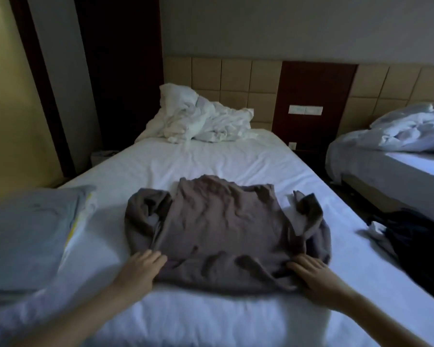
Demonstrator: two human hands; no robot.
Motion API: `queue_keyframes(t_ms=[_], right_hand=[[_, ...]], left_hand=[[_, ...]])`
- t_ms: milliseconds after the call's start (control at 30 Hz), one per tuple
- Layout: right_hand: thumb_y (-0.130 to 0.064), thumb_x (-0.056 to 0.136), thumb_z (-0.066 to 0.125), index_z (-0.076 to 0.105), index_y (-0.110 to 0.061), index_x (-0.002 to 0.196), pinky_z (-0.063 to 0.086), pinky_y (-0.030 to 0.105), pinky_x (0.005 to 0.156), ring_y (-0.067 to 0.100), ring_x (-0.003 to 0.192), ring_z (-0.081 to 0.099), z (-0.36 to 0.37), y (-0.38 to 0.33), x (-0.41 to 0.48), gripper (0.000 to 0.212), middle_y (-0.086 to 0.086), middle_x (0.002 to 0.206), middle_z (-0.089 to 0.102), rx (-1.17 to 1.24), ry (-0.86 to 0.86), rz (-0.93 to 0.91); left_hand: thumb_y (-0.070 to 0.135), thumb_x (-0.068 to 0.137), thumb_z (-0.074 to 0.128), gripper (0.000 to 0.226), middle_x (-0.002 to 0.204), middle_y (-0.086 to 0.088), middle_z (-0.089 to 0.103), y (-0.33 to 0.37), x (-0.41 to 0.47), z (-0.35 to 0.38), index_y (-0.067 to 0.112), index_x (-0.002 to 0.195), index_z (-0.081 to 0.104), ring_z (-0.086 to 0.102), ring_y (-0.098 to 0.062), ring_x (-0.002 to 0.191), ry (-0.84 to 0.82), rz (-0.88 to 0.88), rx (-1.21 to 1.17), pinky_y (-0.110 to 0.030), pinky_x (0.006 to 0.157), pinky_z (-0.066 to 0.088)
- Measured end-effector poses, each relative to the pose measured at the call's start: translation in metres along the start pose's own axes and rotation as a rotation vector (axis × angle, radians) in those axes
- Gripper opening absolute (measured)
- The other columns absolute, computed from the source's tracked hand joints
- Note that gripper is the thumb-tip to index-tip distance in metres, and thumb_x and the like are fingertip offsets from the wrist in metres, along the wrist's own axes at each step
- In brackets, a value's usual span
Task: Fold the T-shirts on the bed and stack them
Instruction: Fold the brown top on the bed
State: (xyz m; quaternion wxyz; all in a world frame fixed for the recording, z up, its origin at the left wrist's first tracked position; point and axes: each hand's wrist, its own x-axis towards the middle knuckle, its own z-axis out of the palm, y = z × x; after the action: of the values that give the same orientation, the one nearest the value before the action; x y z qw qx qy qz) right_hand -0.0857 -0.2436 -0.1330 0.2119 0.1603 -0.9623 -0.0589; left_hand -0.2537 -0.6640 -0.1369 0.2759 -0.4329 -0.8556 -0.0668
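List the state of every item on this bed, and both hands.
brown T-shirt, spread flat, wrinkled, sleeves bunched.
left hand, flat on shirt's near-left corner.
right hand, flat on near-right corner.
stacked shirts, folded.
white duvet, crumpled.
dark clothes, heaped unfolded.

free: bare sheet of the bed (211, 161) beyond the brown T-shirt (223, 234), plus a near strip before it | left: pale grey stack (33, 229), narrow gap to the shirt | right: dark heap (416, 244) at the bed edge, apart | far: crumpled white bedding (201, 118) against the headboard (236, 76)
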Motion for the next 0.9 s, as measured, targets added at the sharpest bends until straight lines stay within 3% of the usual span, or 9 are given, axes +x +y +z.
queue_keyframes(t_ms=[100,200,300,367,467,533,600,800,900], right_hand=[[-0.056,0.073,0.047,0.036,-0.027,0.134,0.019,0.026,0.106,0.020,0.117,0.044,0.016,-0.021,-0.029,0.068,0.001,0.121,0.063,0.060,0.074,0.167],[-0.067,0.071,0.044,0.035,-0.031,0.136,0.022,0.037,0.103,0.022,0.121,0.038,0.000,-0.040,-0.023,0.075,-0.002,0.126,0.060,0.046,0.036,0.205],[-0.073,0.080,0.035,0.055,-0.027,0.121,0.025,0.038,0.098,0.016,0.115,0.043,0.006,-0.061,-0.020,0.065,0.003,0.120,0.064,0.099,0.088,0.202],[-0.070,0.078,0.043,0.070,-0.023,0.099,0.033,0.036,0.096,0.015,0.105,0.046,0.009,-0.069,-0.014,0.058,0.004,0.109,0.067,0.215,0.194,0.289],[-0.046,0.073,0.056,0.072,-0.016,0.073,0.039,0.030,0.082,0.011,0.087,0.051,0.004,-0.080,-0.008,0.034,0.003,0.090,0.069,0.400,0.267,0.359],[-0.036,0.076,0.053,0.067,-0.013,0.073,0.040,0.028,0.070,0.010,0.075,0.052,-0.005,-0.089,-0.013,0.027,0.001,0.078,0.067,0.534,0.289,0.357],[-0.030,0.078,0.047,0.059,-0.021,0.082,0.039,0.022,0.061,0.010,0.071,0.052,-0.015,-0.101,-0.028,0.015,-0.002,0.073,0.065,0.565,0.275,0.342],[-0.028,0.084,0.045,0.047,-0.026,0.093,0.043,0.027,0.064,0.015,0.074,0.050,-0.017,-0.119,-0.063,0.009,0.001,0.074,0.063,0.366,0.231,0.110],[-0.048,0.076,0.049,0.055,-0.030,0.104,0.048,0.027,0.071,0.012,0.087,0.053,-0.020,-0.124,-0.055,0.034,-0.007,0.092,0.067,0.255,0.142,0.117]], left_hand=[[0.011,0.039,0.063,0.067,0.097,-0.003,0.068,0.011,-0.028,0.007,0.017,0.106,0.060,0.047,-0.014,0.095,-0.013,-0.116,-0.153,-0.022,0.084,0.035],[0.032,0.062,0.051,0.055,0.113,-0.001,0.066,0.023,-0.020,-0.017,0.018,0.113,0.065,0.045,-0.013,0.112,-0.073,-0.112,-0.213,-0.023,0.100,0.021],[0.064,0.068,0.049,0.071,0.120,-0.001,0.061,0.048,-0.015,-0.018,0.012,0.113,0.068,0.040,-0.012,0.117,-0.151,-0.014,-0.216,-0.022,0.101,0.020],[0.073,0.071,0.048,0.079,0.120,0.000,0.058,0.065,-0.011,-0.020,0.008,0.112,0.068,0.040,-0.005,0.115,-0.134,-0.096,-0.397,-0.018,0.100,0.026],[0.056,0.082,0.053,0.057,0.098,0.010,0.064,0.084,-0.015,-0.022,0.003,0.094,0.071,0.050,0.010,0.096,0.065,-0.255,-0.652,-0.004,0.088,0.036],[0.044,0.084,0.052,0.032,0.084,0.023,0.063,0.087,-0.027,-0.026,0.017,0.090,0.067,0.055,0.013,0.084,0.075,-0.294,-0.719,-0.005,0.075,0.041],[0.035,0.085,0.047,0.015,0.080,0.019,0.062,0.090,-0.044,-0.033,0.028,0.092,0.057,0.057,0.004,0.078,0.031,-0.228,-0.708,-0.014,0.070,0.045],[0.023,0.087,0.053,0.013,0.089,0.004,0.066,0.096,-0.077,-0.031,0.018,0.093,0.064,0.055,-0.004,0.084,-0.037,0.050,-0.597,-0.016,0.073,0.044],[0.020,0.080,0.049,0.025,0.093,0.001,0.068,0.094,-0.072,-0.028,0.012,0.091,0.069,0.054,-0.006,0.090,-0.068,0.101,-0.551,-0.019,0.079,0.044]])
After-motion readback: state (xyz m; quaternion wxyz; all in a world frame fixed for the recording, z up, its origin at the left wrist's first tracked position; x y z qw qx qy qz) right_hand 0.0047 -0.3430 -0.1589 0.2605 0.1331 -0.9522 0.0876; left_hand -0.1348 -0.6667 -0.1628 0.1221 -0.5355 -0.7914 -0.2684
